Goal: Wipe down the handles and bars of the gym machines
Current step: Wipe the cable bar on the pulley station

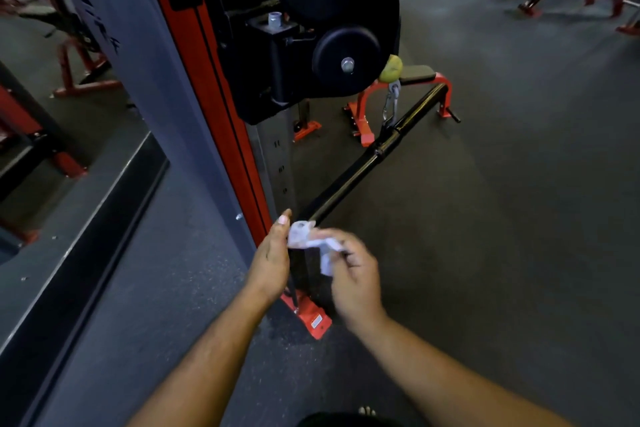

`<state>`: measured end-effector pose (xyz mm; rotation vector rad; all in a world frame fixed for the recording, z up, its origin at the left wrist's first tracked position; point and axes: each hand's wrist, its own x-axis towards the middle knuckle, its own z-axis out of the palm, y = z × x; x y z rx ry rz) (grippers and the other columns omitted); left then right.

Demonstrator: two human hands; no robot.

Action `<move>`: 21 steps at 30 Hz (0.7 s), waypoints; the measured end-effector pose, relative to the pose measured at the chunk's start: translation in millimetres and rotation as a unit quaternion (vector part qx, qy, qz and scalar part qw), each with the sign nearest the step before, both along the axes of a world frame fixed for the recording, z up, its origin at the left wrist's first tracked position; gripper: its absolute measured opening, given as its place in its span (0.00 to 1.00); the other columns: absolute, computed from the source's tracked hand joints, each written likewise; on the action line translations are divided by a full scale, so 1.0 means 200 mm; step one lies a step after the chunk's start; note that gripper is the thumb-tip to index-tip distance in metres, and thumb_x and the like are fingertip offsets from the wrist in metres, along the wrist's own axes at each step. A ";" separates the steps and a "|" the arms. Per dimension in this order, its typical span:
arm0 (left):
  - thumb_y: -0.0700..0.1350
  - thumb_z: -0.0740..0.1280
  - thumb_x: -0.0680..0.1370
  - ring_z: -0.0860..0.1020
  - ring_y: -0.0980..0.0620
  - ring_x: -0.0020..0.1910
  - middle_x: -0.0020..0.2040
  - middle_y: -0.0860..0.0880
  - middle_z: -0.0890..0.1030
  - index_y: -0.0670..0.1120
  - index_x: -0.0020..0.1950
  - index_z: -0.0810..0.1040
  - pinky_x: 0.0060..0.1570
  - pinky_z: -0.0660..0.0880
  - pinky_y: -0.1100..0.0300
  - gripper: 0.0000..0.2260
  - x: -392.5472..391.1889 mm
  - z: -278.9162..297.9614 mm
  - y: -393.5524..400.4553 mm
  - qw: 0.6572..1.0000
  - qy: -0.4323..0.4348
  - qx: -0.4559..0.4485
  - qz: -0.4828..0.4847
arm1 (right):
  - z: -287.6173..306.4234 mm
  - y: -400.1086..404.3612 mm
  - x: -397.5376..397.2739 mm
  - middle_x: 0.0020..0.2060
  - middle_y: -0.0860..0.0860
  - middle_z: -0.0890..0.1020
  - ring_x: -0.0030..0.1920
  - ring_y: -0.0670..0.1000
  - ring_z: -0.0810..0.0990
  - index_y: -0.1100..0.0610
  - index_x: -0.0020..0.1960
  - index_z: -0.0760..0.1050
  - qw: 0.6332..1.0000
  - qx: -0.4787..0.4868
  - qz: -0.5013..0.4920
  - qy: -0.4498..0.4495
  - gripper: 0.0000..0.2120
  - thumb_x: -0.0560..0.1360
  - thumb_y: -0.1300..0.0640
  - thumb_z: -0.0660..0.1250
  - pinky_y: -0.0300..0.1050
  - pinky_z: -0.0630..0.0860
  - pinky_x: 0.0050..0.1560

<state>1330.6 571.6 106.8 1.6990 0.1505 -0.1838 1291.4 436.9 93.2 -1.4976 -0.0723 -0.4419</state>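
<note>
While you look down past the mirror on your far left, one grey upright with a red edge rises beside it, carrying two round black pulleys, matte, each with a metal bolt. One glossy black bar, a straight tube, hangs from a steel clip and slants down toward your hands. Your left hand stands edge-on, thumb raised, fingers at the near end of the bar. One crumpled white wipe bridges both hands at that end. Your right hand curls and pinches the wipe; blur hides whether the left grips it too. Rubber flooring, speckled, spreads right.
</note>
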 end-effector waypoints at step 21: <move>0.65 0.51 0.84 0.81 0.47 0.53 0.57 0.50 0.82 0.54 0.72 0.71 0.45 0.80 0.49 0.24 0.02 0.07 -0.01 0.859 -0.157 0.481 -0.073 | 0.05 -0.25 0.30 0.42 0.56 0.84 0.35 0.49 0.78 0.60 0.52 0.84 0.960 0.193 -0.094 0.179 0.09 0.81 0.62 0.65 0.44 0.73 0.34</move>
